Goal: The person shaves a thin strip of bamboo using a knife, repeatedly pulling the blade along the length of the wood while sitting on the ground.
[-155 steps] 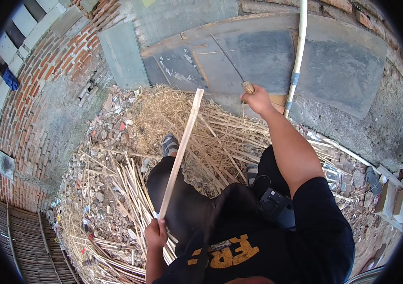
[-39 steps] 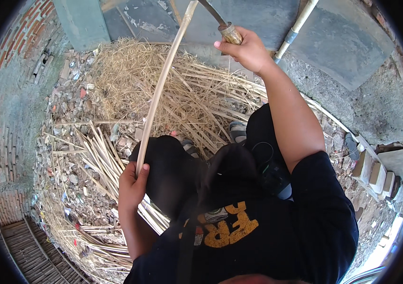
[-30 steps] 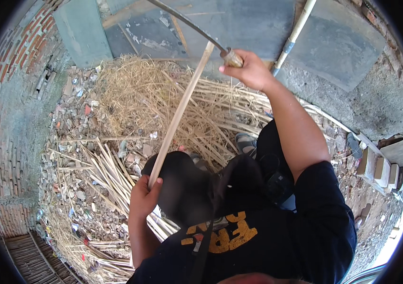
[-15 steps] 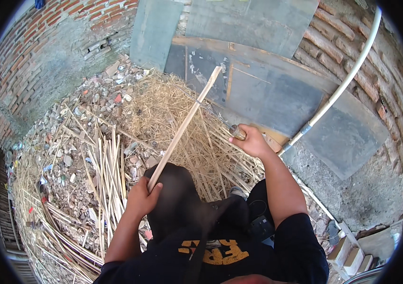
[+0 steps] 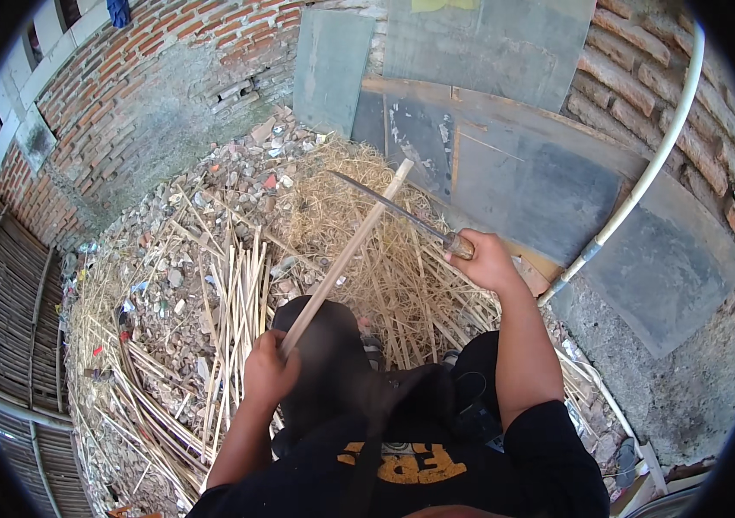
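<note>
My left hand (image 5: pixel 269 371) is closed around the lower end of a long, pale, flat bamboo strip (image 5: pixel 338 262), which slants up and away to the right above my knee. My right hand (image 5: pixel 492 262) grips the round wooden handle of a knife (image 5: pixel 419 221). Its long, narrow, dark blade points to the far left and crosses the strip near the upper end. Whether the blade touches the strip, I cannot tell. Below lies a heap of straw-coloured shavings (image 5: pixel 333 194), with long cut strips (image 5: pixel 242 302) piled on the rubble left of my knee.
Broken brick and stone rubble (image 5: pixel 173 285) covers the ground to the left. Grey boards (image 5: pixel 532 194) lean on the brick wall ahead. A pale pipe (image 5: pixel 644 177) slants down at the right. A slatted bamboo panel (image 5: pixel 13 302) stands at the far left.
The knife's blade has come into plain sight and now lies across the strip; before, mainly its handle end showed. The strip's upper end sits lower in the picture. The whole view has shifted slightly.
</note>
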`<state>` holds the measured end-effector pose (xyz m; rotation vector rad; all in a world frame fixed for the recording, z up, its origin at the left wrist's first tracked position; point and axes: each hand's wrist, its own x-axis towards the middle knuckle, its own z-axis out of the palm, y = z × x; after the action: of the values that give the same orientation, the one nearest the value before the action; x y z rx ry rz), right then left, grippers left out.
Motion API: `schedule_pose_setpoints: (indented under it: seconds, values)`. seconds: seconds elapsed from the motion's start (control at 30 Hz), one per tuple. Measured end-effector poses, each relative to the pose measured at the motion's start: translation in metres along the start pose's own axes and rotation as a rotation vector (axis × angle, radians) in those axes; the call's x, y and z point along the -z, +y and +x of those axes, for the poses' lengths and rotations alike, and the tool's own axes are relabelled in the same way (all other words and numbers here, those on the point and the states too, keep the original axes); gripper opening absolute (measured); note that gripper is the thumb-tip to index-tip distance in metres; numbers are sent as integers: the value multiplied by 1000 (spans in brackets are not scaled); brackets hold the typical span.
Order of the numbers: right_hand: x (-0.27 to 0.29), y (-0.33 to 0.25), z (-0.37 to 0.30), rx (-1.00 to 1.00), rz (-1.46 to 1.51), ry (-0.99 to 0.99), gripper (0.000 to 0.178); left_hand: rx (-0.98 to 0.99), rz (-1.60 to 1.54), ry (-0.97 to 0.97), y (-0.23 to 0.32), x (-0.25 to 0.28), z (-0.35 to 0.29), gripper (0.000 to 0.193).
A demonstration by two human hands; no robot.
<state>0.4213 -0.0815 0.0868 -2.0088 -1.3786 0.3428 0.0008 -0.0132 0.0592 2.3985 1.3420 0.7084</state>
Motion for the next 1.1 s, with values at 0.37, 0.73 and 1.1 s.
schedule_pose_setpoints:
  seconds: [0.37,0.73,1.1]
  values:
    - [-2,9,10,63,40,17,47,96,76,60,17,8,-7,29]
    - [-5,21,10,-78,117,-90,46,246,279,-225,-21,40,-55,51]
    - [-27,29,12,-65,35,23,53,124,36,-94,-60,1,-32,35]
